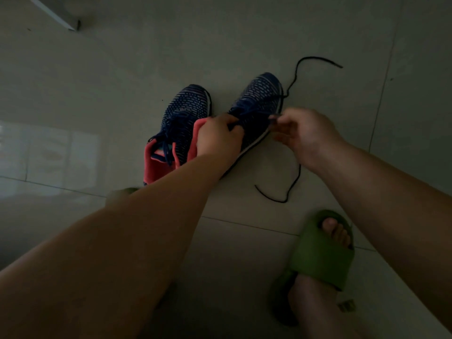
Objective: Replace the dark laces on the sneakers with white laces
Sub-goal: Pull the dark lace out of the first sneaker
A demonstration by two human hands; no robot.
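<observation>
Two dark blue knit sneakers with pink linings stand side by side on the tiled floor. The left sneaker (182,113) keeps its dark lace threaded. On the right sneaker (259,99), my left hand (219,135) grips the lace area near the tongue. My right hand (303,133) pinches a strand of the dark lace (296,177) at the shoe's right side. The loose lace trails far past the toe and curls on the floor near my right wrist. No white lace is visible.
My right foot in a green slide sandal (320,255) rests on the floor at lower right. A second green sandal (127,192) peeks out under my left forearm. A pale furniture edge (61,18) sits at top left.
</observation>
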